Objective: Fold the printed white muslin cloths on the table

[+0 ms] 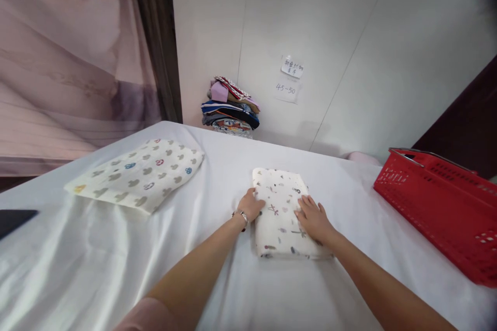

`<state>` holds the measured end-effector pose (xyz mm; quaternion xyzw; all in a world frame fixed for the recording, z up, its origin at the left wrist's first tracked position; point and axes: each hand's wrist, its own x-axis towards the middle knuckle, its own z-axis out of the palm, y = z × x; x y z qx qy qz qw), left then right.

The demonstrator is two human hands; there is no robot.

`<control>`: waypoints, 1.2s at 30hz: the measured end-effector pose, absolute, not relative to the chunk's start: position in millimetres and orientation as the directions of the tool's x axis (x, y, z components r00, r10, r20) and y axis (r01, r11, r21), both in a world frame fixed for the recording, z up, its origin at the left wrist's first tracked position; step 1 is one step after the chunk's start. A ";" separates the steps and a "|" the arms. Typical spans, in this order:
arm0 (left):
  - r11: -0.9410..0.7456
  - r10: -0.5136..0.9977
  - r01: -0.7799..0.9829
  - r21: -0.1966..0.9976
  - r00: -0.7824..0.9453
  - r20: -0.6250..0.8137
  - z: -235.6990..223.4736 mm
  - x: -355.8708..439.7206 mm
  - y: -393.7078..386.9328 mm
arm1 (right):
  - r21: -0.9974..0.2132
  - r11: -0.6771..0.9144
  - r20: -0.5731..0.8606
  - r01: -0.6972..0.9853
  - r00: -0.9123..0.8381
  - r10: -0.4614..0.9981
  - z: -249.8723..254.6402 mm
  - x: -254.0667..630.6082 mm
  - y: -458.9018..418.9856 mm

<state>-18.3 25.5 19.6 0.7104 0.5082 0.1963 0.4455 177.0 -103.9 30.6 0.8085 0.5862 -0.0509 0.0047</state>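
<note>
A folded white cloth with small coloured prints [280, 191] lies on the white sheet [116, 258] in front of me. My left hand [250, 205], with a bracelet at the wrist, grips the cloth's left edge with curled fingers. My right hand [312, 217] rests flat on top of the cloth near its right side, fingers stretched out. A second folded cloth, cream with grey mouse-head shapes [140, 173], lies further left on the sheet, apart from both hands.
A red plastic basket [442, 207] stands at the right edge. A pile of folded coloured clothes [231, 106] sits against the far wall under two paper notes [289, 80]. A dark flat object [13, 220] lies at the left edge. A curtain hangs at left.
</note>
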 end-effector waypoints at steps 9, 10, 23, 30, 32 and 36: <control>-0.119 0.895 0.559 0.821 0.418 -0.154 22.7 -20.5 22.4 | -0.139 -0.254 -0.093 0.957 0.243 0.966 33.2 188.5 -122.4; -0.121 0.896 0.560 0.820 0.418 -0.153 22.3 -20.6 22.4 | -0.146 -0.250 -0.098 0.957 0.237 0.966 34.1 191.7 -120.6; -0.131 0.893 0.555 0.822 0.425 -0.144 21.8 -20.0 23.7 | -0.132 -0.174 -0.092 0.976 0.163 0.982 33.8 176.6 -143.2; -0.129 0.894 0.556 0.821 0.424 -0.146 19.9 -19.4 23.5 | -0.098 -0.132 -0.033 0.986 0.129 0.991 30.9 172.7 -146.7; -0.134 0.896 0.564 0.815 0.421 -0.144 21.0 -19.8 23.0 | -0.104 -0.125 -0.051 0.987 0.120 0.991 32.0 170.8 -148.7; -0.134 0.898 0.578 0.805 0.414 -0.148 23.6 -20.6 21.8 | -0.122 -0.136 -0.076 0.983 0.128 0.989 36.9 171.4 -146.2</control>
